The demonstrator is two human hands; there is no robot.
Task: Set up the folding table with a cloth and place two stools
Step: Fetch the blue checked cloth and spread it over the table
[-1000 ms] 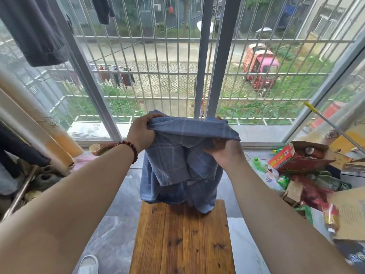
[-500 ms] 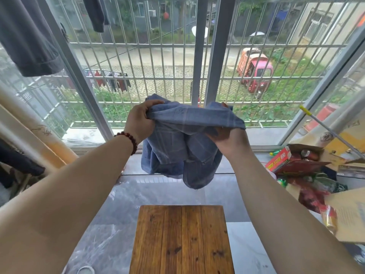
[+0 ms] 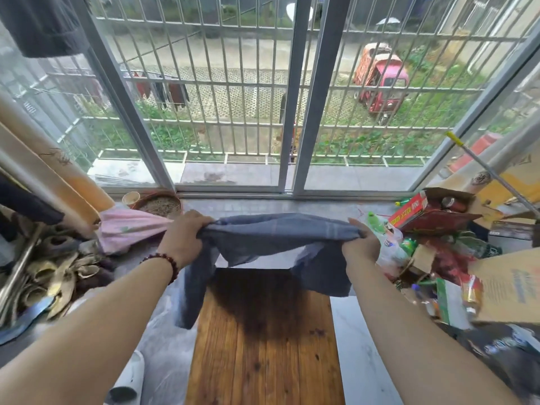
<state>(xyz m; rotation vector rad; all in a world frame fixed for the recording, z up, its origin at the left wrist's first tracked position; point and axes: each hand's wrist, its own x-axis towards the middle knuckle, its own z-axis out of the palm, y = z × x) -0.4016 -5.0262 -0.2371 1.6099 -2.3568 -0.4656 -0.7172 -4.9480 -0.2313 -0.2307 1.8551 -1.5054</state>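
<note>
Holding cloth (image 3: 280, 229) stretched crosswise in fisted left hand (image 3: 182, 232) and right hand (image 3: 361, 244), above far end of table (image 3: 263, 346) running lengthwise toward body.

One wooden table (image 3: 264, 346), one blue cloth (image 3: 277, 230), two hands — left hand (image 3: 182, 235), right hand (image 3: 361, 245) — one bead bracelet (image 3: 172, 263), one paper cup (image 3: 130, 198) far left, one white slipper (image 3: 128, 378) near left, one red box (image 3: 409, 210) right, one red three-wheeler (image 3: 381, 80) outside

Reaching forward with both bare arms, forearms angled inward. Gripping one end of the cloth (image 3: 277, 232) in the left hand (image 3: 182, 232), knuckles up, fingers curled over it; clutching the other end in the right hand (image 3: 361, 244), well apart from the left.
</note>
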